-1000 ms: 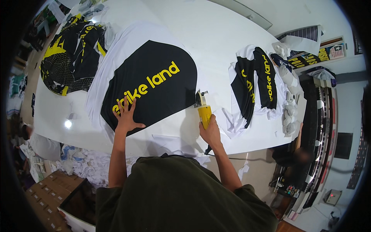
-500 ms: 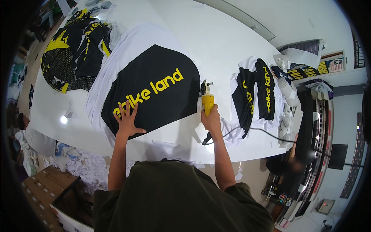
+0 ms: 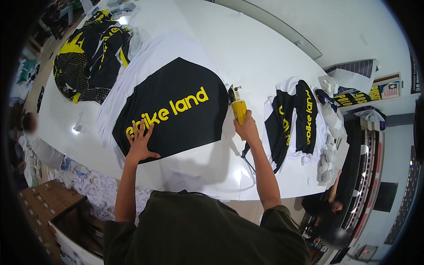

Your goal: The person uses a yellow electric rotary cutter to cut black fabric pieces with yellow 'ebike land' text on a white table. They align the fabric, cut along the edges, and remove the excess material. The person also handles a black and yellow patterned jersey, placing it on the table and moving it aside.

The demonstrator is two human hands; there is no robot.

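My left hand (image 3: pixel 140 149) lies with spread fingers on the lower left of a black fabric panel (image 3: pixel 190 126) with yellow lettering. The panel rests on white fabric (image 3: pixel 152 57), which shows along its left and upper sides. My right hand (image 3: pixel 248 128) is wrapped round the yellow body of a handheld electric fabric cutter (image 3: pixel 239 112). The cutter's metal head is at the panel's right edge; whether the blade touches the cloth I cannot tell. A dark cord (image 3: pixel 245 151) trails from its lower end toward my right forearm.
Black and white cut pieces (image 3: pixel 304 115) lie to the right, beside bundled white cloth (image 3: pixel 328 145). A black and yellow fabric heap (image 3: pixel 86 66) is at the left of the white table (image 3: pixel 212 179). Scraps (image 3: pixel 99 187) and cardboard boxes (image 3: pixel 42 212) sit below. One person (image 3: pixel 324 205) is at right, another (image 3: pixel 44 150) at left.
The cutter has tilted, its head leaning left toward the panel's edge, and my right hand has shifted slightly right. The cord's loop has dropped lower. My left hand stays spread on the panel.
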